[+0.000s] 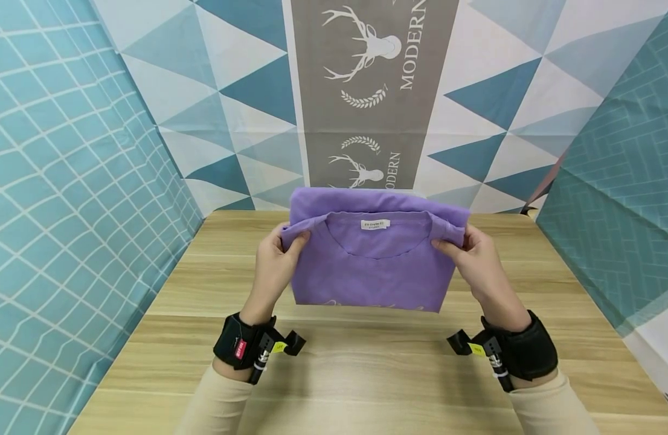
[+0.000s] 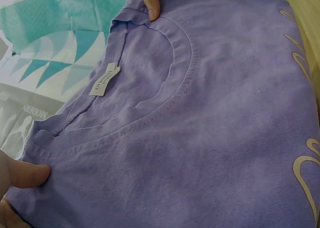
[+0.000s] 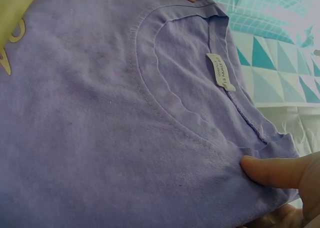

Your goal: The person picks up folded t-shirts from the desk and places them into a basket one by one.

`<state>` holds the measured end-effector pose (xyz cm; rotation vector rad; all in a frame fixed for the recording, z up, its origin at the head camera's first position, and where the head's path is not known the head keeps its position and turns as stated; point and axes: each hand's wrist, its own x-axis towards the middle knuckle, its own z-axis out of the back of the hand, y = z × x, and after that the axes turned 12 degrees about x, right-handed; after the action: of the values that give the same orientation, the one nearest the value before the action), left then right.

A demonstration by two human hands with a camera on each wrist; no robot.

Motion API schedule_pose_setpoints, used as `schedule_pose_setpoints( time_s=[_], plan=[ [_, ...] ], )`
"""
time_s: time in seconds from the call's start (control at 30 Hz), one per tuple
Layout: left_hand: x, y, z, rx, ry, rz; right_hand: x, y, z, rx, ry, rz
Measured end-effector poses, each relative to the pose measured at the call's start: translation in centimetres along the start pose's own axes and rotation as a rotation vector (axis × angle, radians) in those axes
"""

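A purple T-shirt [image 1: 377, 278], folded into a compact rectangle, hangs between both hands above the table. Its round neckline and white label [image 1: 375, 224] face the head camera, and part of a light printed script shows along the lower edge. My left hand [image 1: 276, 257] pinches the shirt at the shoulder left of the collar, thumb in front and fingers behind. On the opposite shoulder, my right hand [image 1: 475, 257] pinches the cloth the same way. Both wrist views show the thumbs pressed on the fabric beside the neckline; the other fingers are mostly hidden behind it.
Below the shirt lies a wood-grain table [image 1: 356, 374]. A patterned cloth [image 1: 258, 109] with triangles and deer heads hangs behind it. Teal checked cloth [image 1: 57, 199] lines the left side, and green-blue cloth [image 1: 622, 199] the right. Each wrist wears a black strap with a small camera.
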<state>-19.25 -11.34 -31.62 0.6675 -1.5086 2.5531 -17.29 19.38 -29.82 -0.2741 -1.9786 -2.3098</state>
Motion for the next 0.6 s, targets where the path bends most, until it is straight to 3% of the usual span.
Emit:
schedule_pose_setpoints(
  time_s=[0.6],
  plan=[
    [2.6,-0.8,-0.2,-0.017,-0.044,-0.029,2.0,1.2,-0.3,0.027,-0.024,0.004]
  ],
)
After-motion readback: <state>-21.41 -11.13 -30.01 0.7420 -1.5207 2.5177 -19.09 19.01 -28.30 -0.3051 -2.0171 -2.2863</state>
